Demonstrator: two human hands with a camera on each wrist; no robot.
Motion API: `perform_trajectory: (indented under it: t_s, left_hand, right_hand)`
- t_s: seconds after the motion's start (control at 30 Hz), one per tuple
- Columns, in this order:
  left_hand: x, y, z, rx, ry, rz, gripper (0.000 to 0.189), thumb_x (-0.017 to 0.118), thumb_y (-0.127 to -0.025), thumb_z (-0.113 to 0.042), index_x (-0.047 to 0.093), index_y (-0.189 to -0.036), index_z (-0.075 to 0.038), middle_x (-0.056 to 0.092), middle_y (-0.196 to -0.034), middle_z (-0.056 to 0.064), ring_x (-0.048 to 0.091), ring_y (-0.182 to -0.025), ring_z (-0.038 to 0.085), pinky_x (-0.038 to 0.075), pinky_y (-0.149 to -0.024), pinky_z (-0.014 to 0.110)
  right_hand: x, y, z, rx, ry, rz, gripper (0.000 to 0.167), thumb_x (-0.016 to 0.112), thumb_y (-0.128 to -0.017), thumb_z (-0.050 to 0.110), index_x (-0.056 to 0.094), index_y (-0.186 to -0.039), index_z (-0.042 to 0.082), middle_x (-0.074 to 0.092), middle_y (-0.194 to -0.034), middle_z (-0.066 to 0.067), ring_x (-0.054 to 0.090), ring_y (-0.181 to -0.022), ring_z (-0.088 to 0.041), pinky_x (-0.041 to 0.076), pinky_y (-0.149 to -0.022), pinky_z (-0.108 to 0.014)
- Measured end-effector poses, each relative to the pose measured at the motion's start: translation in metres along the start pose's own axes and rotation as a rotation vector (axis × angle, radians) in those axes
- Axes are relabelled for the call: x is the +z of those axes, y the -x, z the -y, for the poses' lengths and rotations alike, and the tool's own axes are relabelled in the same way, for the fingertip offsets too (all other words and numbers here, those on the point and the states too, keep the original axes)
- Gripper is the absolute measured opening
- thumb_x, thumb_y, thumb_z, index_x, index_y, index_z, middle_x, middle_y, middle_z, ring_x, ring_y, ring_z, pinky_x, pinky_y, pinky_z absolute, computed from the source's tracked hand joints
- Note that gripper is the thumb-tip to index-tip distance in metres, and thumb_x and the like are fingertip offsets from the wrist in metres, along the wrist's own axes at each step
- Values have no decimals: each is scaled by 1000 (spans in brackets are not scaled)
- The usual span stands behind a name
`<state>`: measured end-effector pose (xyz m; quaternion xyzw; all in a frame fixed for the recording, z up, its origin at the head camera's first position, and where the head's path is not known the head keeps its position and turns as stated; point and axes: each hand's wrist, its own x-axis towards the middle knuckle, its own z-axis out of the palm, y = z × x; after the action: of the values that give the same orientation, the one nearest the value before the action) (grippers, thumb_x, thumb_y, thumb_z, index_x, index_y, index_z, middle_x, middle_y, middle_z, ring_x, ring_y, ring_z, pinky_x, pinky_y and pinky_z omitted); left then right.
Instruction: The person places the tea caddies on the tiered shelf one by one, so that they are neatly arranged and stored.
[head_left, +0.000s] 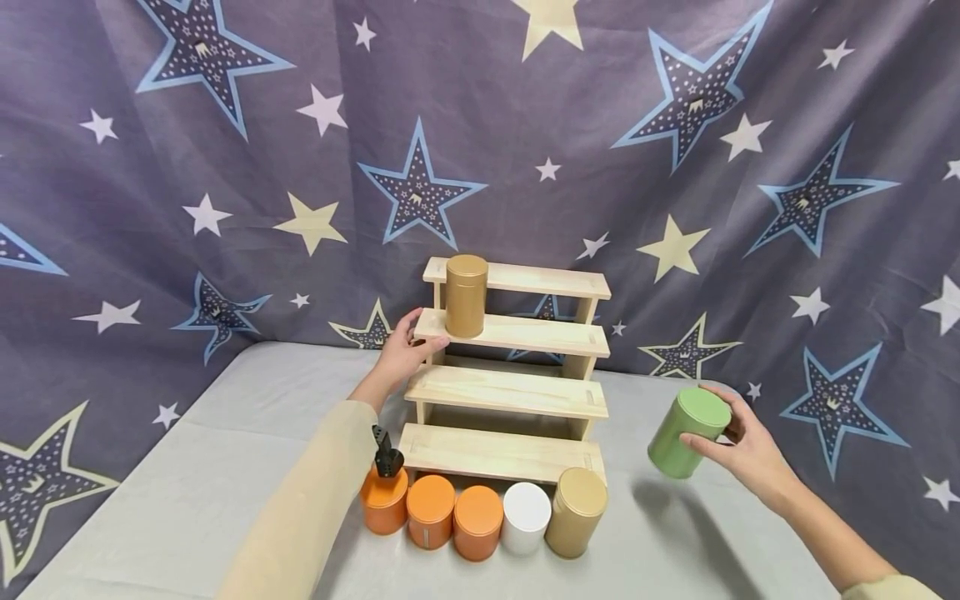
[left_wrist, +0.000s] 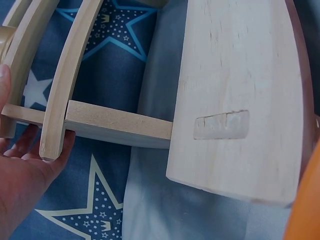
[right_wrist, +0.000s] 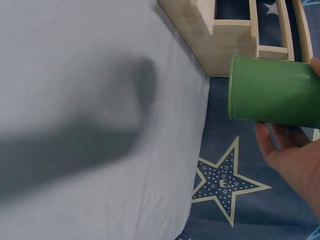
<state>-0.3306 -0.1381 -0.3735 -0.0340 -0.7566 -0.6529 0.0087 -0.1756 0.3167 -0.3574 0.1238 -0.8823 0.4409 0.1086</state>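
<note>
A stepped wooden display stand (head_left: 510,392) is in the middle of the head view. My left hand (head_left: 401,354) grips the left end of its second step from the top, thumb in front and fingers round the side. Beside that thumb a gold tin (head_left: 466,296) stands upright on the same step. To the right of the stand, my right hand (head_left: 753,454) holds a green tin (head_left: 688,433) in the air, slightly tilted, thumb on the near side. The right wrist view shows the green tin (right_wrist: 275,90) with fingers against its underside.
In front of the stand, a row of tins runs left to right: several orange ones (head_left: 431,510), a white one (head_left: 526,517) and a gold one (head_left: 576,510). A black device (head_left: 387,454) overlaps the leftmost orange tin. Star-patterned cloth (head_left: 540,125) hangs behind the pale-covered table (head_left: 292,392).
</note>
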Motion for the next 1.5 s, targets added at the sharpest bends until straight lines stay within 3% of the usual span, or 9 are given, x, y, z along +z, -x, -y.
perform_trajectory:
  t_s: [0.2,0.47,0.83,1.13,1.37,1.5]
  left_hand:
    - [0,0,-1,-4,-1,1,87,69,-85,-20,13,-151,-18,39,-145,19,43,-130,32,38,-107,44]
    - [-1,9,-18,-47,28,21,87,69,-85,-15,13,-151,-15,36,-147,21,40,-132,34,35,-109,47]
    - [-1,-4,3,-2,-12,0,87,70,-85,-22,13,-151,-18,40,-144,19,44,-129,32,38,-107,45]
    - [-1,-3,3,-3,-8,4,87,70,-85,-22,13,-151,-18,39,-144,19,43,-130,32,37,-108,45]
    - [-1,-3,2,-2,6,12,88,70,-85,-21,12,-151,-17,38,-146,19,41,-132,32,36,-108,46]
    - [-1,-2,2,-2,-6,11,88,70,-85,-22,12,-151,-17,38,-145,19,42,-131,32,37,-108,46]
  right_hand:
    - [-5,-8,5,33,40,-19,74,69,-86,18,26,-145,8,48,-109,25,51,-94,12,47,-74,-11]
    - [-9,-19,6,47,62,-39,76,69,-86,20,25,-145,7,47,-110,21,50,-92,12,46,-72,-11]
    - [-10,-30,8,28,66,-51,76,69,-86,19,24,-145,6,45,-109,21,49,-92,12,44,-73,-8]
    - [-11,-39,16,49,68,-41,77,67,-87,24,22,-146,7,46,-115,8,48,-92,11,45,-73,-9]
    - [-9,-47,19,29,53,-44,76,68,-87,23,23,-146,6,47,-113,11,49,-93,10,45,-73,-9]
    - [-8,-51,23,34,57,-44,77,68,-86,25,23,-146,6,48,-119,0,48,-93,11,45,-73,-8]
